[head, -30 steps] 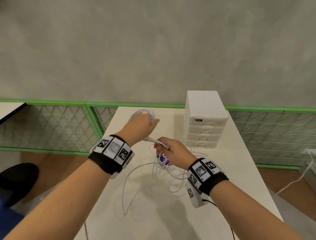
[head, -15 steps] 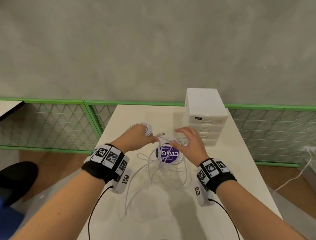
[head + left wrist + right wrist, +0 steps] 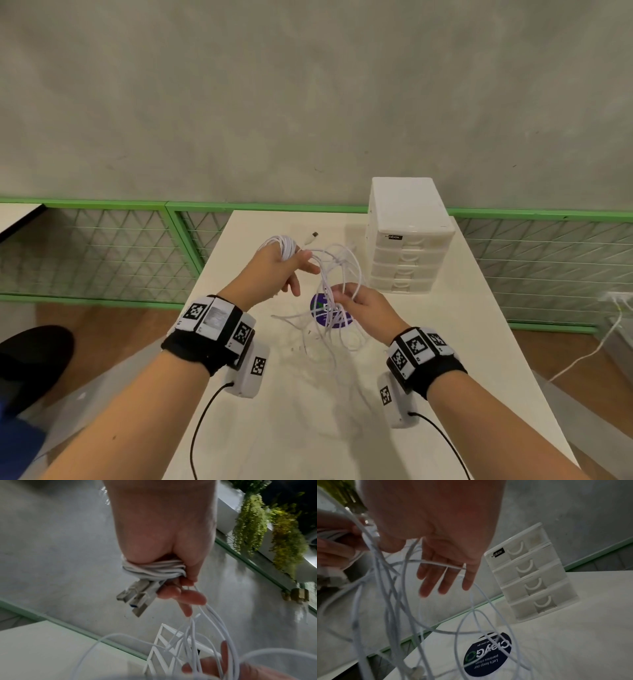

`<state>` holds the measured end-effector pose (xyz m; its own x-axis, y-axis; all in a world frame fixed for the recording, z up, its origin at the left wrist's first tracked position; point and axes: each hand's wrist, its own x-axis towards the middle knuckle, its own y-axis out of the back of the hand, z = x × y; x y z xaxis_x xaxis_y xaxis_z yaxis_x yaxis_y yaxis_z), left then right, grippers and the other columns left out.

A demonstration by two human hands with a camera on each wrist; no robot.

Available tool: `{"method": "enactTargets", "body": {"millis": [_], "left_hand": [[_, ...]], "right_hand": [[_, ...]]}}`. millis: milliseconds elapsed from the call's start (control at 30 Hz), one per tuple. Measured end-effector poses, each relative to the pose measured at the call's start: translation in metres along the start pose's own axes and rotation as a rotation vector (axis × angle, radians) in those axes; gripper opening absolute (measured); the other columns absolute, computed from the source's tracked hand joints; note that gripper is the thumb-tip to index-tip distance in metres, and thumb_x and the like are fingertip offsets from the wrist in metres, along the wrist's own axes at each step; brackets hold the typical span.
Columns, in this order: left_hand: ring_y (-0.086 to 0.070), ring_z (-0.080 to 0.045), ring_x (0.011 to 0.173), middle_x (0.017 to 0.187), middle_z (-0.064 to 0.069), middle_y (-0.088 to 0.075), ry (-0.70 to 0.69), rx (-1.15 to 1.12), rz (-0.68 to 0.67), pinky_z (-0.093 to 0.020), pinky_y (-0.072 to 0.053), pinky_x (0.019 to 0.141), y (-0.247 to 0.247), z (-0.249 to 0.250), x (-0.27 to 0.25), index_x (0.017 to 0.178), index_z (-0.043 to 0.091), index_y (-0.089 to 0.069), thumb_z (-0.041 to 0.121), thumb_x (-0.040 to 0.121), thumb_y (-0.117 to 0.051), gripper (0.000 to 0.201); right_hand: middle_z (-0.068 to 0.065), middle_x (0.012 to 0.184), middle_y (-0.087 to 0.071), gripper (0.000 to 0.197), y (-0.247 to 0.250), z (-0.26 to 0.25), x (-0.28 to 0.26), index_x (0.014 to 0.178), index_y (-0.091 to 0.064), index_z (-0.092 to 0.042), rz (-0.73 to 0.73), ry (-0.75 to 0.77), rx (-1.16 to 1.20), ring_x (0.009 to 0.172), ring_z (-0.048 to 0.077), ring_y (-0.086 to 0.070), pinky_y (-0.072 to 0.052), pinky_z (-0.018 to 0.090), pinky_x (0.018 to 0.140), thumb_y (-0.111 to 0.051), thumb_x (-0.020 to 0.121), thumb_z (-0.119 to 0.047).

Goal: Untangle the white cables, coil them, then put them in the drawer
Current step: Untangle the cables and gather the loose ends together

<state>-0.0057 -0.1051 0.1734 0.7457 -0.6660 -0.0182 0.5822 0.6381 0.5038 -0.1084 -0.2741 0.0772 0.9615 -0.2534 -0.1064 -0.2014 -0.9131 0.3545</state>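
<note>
Several turns of white cable (image 3: 286,245) are wound round my left hand (image 3: 301,270), which grips the coil (image 3: 154,570) above the table. USB plugs (image 3: 137,597) stick out below that fist, and one plug (image 3: 313,235) pokes out past the coil. Loose tangled strands (image 3: 342,263) run from the coil to my right hand (image 3: 344,296), which pinches them above the purple sticker (image 3: 320,308). In the right wrist view the right hand (image 3: 443,582) has one strand lying across its fingers, and more loops (image 3: 399,601) hang down to the tabletop. The white drawer unit (image 3: 407,219) stands at the back right with all its drawers (image 3: 530,577) closed.
The cream table (image 3: 462,325) has edges close on both sides. A green-framed mesh fence (image 3: 102,246) runs behind it, below a grey wall. A white cord (image 3: 582,359) trails on the floor at the right. A dark shoe (image 3: 30,359) is at the left.
My right hand reached forward over the tangle near the drawers, then came back toward me with strands in it. The left hand rose slightly with the coil, so more cable hangs off the table.
</note>
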Motion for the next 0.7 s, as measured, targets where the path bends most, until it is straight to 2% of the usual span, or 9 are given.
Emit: {"method": "enactTargets", "body": {"millis": [100, 233, 333, 400, 467, 533, 600, 633, 700], "left_hand": [[-0.055, -0.007, 0.039, 0.085, -0.001, -0.076, 0.054, -0.129, 0.043, -0.018, -0.041, 0.043, 0.002, 0.001, -0.004, 0.086, 0.006, -0.063, 0.028, 0.101, -0.045, 0.032], [-0.053, -0.007, 0.038, 0.076, 0.003, -0.076, 0.068, -0.198, 0.010, -0.016, -0.040, 0.041, -0.011, 0.003, -0.012, 0.086, 0.005, -0.064, 0.031, 0.101, -0.043, 0.036], [-0.050, -0.009, 0.039, 0.059, 0.000, -0.070, 0.049, -0.181, -0.011, -0.018, -0.038, 0.043, -0.018, 0.004, -0.015, 0.082, 0.005, -0.070, 0.031, 0.095, -0.055, 0.033], [-0.046, -0.014, 0.039, 0.050, -0.011, -0.060, 0.038, -0.148, 0.031, -0.019, -0.037, 0.042, -0.019, 0.002, -0.014, 0.059, 0.020, -0.069, 0.027, 0.087, -0.068, 0.028], [-0.045, -0.015, 0.039, 0.053, -0.018, -0.059, 0.030, -0.127, 0.088, -0.019, -0.037, 0.041, -0.018, -0.002, -0.013, 0.049, 0.026, -0.067, 0.022, 0.087, -0.069, 0.038], [-0.050, -0.013, 0.040, 0.056, -0.015, -0.063, 0.023, -0.180, 0.113, -0.020, -0.041, 0.045, -0.017, -0.003, -0.013, 0.059, 0.018, -0.072, 0.017, 0.090, -0.064, 0.032], [-0.057, -0.013, 0.044, 0.060, -0.007, -0.068, 0.034, -0.264, 0.149, -0.023, -0.046, 0.048, -0.016, -0.006, -0.011, 0.076, -0.007, -0.067, 0.012, 0.093, -0.059, 0.026], [-0.059, -0.013, 0.044, 0.061, -0.004, -0.068, 0.045, -0.294, 0.163, -0.023, -0.046, 0.048, -0.015, -0.007, -0.009, 0.080, -0.012, -0.063, 0.010, 0.094, -0.057, 0.026], [-0.058, -0.012, 0.044, 0.059, 0.000, -0.067, 0.050, -0.335, 0.177, -0.024, -0.045, 0.048, -0.014, -0.006, -0.008, 0.077, -0.006, -0.060, 0.008, 0.095, -0.054, 0.024]], "right_hand": [[-0.018, 0.060, -0.062, 0.035, 0.004, -0.013, -0.008, 0.061, -0.066, -0.028, -0.025, 0.012, 0.017, 0.058, -0.006, -0.056, -0.041, 0.014, 0.064, -0.053, 0.094, -0.032], [-0.017, 0.041, -0.049, 0.038, -0.002, -0.027, -0.009, 0.052, -0.050, -0.027, -0.038, 0.073, -0.050, 0.044, -0.002, -0.044, -0.033, 0.013, 0.052, -0.064, 0.087, -0.030], [-0.010, 0.047, -0.044, 0.038, -0.007, -0.026, -0.001, 0.052, -0.050, -0.023, 0.027, 0.067, -0.002, 0.045, 0.005, -0.038, -0.032, 0.024, 0.055, -0.069, 0.082, -0.035], [0.000, 0.055, -0.048, 0.034, -0.006, -0.027, -0.001, 0.056, -0.053, -0.020, 0.039, 0.079, 0.040, 0.050, 0.012, -0.040, -0.032, 0.027, 0.057, -0.070, 0.081, -0.035], [0.004, 0.067, -0.059, 0.023, -0.002, -0.030, -0.001, 0.070, -0.060, -0.014, 0.050, 0.101, 0.058, 0.060, 0.015, -0.051, -0.040, 0.028, 0.064, -0.071, 0.081, -0.031], [-0.003, 0.082, -0.061, 0.019, 0.001, -0.032, -0.002, 0.093, -0.064, -0.018, 0.135, 0.134, 0.050, 0.075, 0.010, -0.057, -0.044, 0.023, 0.073, -0.073, 0.079, -0.028], [-0.006, 0.095, -0.057, 0.033, 0.004, -0.029, -0.003, 0.107, -0.060, -0.025, 0.308, 0.201, 0.049, 0.087, 0.004, -0.055, -0.046, 0.018, 0.074, -0.075, 0.077, -0.027], [-0.007, 0.096, -0.055, 0.031, 0.005, -0.028, -0.007, 0.106, -0.059, -0.026, 0.416, 0.253, 0.062, 0.087, 0.003, -0.053, -0.046, 0.016, 0.072, -0.073, 0.078, -0.026], [-0.006, 0.087, -0.056, 0.007, 0.007, -0.029, -0.013, 0.090, -0.060, -0.024, 0.579, 0.324, 0.093, 0.078, 0.002, -0.052, -0.043, 0.016, 0.066, -0.065, 0.085, -0.024]]}}
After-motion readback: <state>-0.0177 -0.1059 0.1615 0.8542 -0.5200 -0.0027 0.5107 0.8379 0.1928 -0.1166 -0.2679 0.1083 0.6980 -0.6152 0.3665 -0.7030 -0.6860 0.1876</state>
